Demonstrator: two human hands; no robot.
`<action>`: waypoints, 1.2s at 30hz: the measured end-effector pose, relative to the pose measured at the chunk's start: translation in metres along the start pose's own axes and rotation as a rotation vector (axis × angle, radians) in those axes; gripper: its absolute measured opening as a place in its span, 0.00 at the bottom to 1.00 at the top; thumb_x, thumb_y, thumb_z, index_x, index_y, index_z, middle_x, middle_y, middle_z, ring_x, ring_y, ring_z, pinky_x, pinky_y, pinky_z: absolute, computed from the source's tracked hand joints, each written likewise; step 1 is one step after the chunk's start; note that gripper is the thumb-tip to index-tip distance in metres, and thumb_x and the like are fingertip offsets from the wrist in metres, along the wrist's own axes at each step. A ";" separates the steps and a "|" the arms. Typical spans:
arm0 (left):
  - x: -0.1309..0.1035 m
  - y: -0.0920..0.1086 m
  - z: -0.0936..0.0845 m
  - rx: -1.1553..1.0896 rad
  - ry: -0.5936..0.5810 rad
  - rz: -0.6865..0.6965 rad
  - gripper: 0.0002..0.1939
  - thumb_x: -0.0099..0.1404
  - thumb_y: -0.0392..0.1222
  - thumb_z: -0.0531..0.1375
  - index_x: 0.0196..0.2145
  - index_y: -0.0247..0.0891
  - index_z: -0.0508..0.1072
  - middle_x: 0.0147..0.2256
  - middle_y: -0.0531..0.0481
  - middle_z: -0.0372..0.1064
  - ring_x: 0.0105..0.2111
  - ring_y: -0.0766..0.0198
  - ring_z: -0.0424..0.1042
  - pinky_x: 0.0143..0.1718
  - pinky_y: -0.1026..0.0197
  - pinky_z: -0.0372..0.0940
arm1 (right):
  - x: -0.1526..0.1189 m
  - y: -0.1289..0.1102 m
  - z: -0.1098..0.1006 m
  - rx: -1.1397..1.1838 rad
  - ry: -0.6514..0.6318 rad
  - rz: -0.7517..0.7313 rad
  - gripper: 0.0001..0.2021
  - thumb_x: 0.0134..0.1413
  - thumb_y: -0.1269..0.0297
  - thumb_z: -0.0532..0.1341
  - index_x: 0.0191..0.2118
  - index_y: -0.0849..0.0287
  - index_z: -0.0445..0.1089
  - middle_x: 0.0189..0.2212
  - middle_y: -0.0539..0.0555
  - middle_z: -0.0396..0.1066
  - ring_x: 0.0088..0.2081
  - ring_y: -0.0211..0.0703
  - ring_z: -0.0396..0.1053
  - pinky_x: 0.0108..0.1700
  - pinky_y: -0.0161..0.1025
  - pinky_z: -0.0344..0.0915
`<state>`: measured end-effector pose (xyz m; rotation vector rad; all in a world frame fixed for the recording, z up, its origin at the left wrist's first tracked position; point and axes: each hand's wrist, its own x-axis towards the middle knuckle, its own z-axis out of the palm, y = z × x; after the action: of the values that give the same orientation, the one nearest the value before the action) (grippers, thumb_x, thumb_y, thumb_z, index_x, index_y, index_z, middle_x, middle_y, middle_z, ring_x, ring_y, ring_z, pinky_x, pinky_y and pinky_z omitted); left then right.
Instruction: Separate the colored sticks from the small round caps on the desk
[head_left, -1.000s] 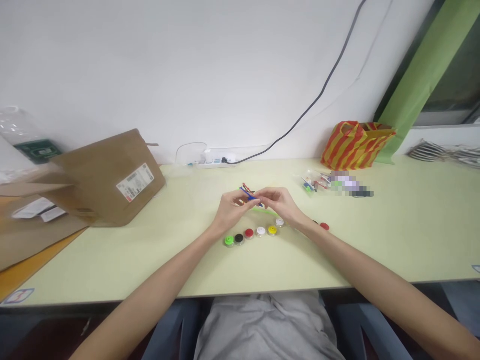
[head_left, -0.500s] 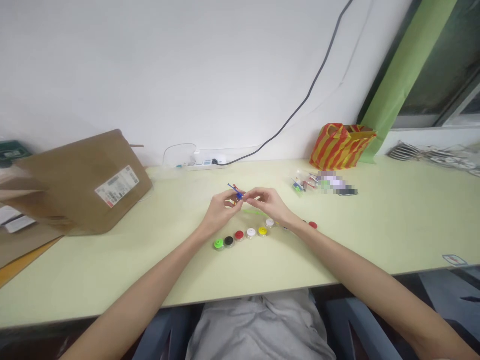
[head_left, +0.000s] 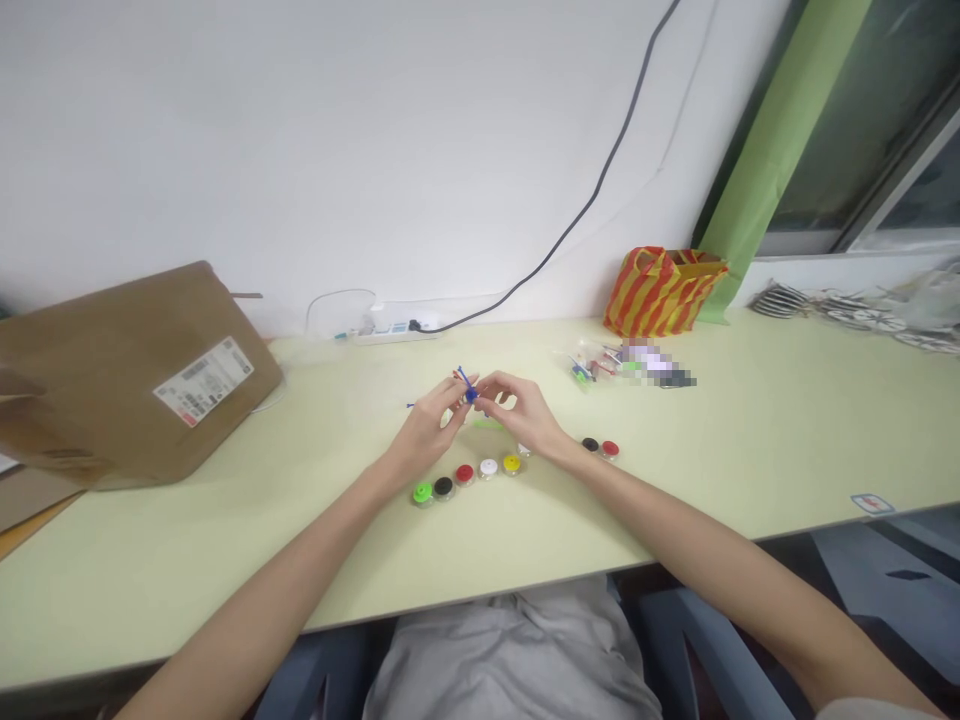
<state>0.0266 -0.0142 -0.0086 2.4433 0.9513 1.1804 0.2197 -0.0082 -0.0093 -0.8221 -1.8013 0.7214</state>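
Two hands (head_left: 435,418) hold one blue piece (head_left: 471,396)

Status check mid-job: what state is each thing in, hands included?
Blue piece: held in the fingers.
Left hand: closed on that piece.
Right hand: fingertips at that piece; grip unclear.
Small pots: upright, coloured lids on.
Black plug: in the power strip.
Striped bag: standing, top open.
Cardboard box: left end out of frame; open or shut unclear.

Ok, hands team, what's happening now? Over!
Left hand holding blue piece; right hand at it too. Row of coloured caps close by. Right hand partly hiding one white cap.
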 end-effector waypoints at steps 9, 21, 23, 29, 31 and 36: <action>0.002 0.009 -0.004 -0.080 0.094 -0.123 0.10 0.71 0.45 0.58 0.48 0.42 0.70 0.46 0.47 0.73 0.42 0.61 0.73 0.46 0.55 0.70 | 0.000 -0.002 0.000 -0.025 0.025 -0.029 0.05 0.61 0.62 0.61 0.40 0.55 0.73 0.35 0.52 0.77 0.38 0.43 0.73 0.45 0.41 0.66; 0.004 0.003 -0.007 0.016 0.133 -0.080 0.09 0.70 0.48 0.60 0.40 0.40 0.72 0.38 0.49 0.71 0.36 0.63 0.71 0.39 0.59 0.69 | 0.004 0.008 -0.005 -0.140 0.053 -0.135 0.04 0.63 0.63 0.62 0.40 0.53 0.75 0.38 0.53 0.78 0.41 0.45 0.71 0.48 0.42 0.64; 0.004 -0.002 -0.008 0.061 0.138 -0.070 0.07 0.70 0.46 0.60 0.41 0.40 0.72 0.39 0.49 0.71 0.37 0.62 0.71 0.39 0.59 0.69 | 0.007 0.013 -0.011 -0.218 0.059 -0.112 0.04 0.62 0.65 0.63 0.41 0.54 0.76 0.39 0.53 0.78 0.42 0.45 0.71 0.48 0.43 0.64; 0.001 -0.012 -0.017 0.198 0.082 -0.012 0.08 0.69 0.40 0.59 0.45 0.41 0.73 0.44 0.47 0.72 0.40 0.62 0.73 0.44 0.58 0.68 | 0.011 0.026 -0.026 -0.404 -0.276 0.038 0.04 0.55 0.69 0.66 0.30 0.57 0.77 0.30 0.52 0.77 0.34 0.43 0.70 0.40 0.40 0.62; 0.001 -0.014 -0.018 0.222 0.081 -0.014 0.09 0.69 0.40 0.58 0.46 0.41 0.73 0.44 0.47 0.73 0.39 0.62 0.73 0.43 0.58 0.68 | 0.009 0.026 -0.030 -0.404 -0.359 0.097 0.04 0.54 0.69 0.66 0.29 0.58 0.77 0.29 0.52 0.77 0.30 0.41 0.70 0.35 0.38 0.60; -0.001 -0.018 -0.016 0.249 0.076 -0.077 0.10 0.67 0.46 0.61 0.45 0.42 0.74 0.38 0.51 0.75 0.34 0.63 0.72 0.37 0.60 0.66 | 0.007 0.029 -0.034 -0.517 -0.317 0.135 0.04 0.51 0.72 0.66 0.29 0.57 0.77 0.30 0.53 0.77 0.31 0.42 0.70 0.34 0.38 0.59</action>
<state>0.0053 -0.0023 -0.0077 2.5374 1.2724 1.1996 0.2558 0.0181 -0.0162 -1.2299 -2.2826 0.4908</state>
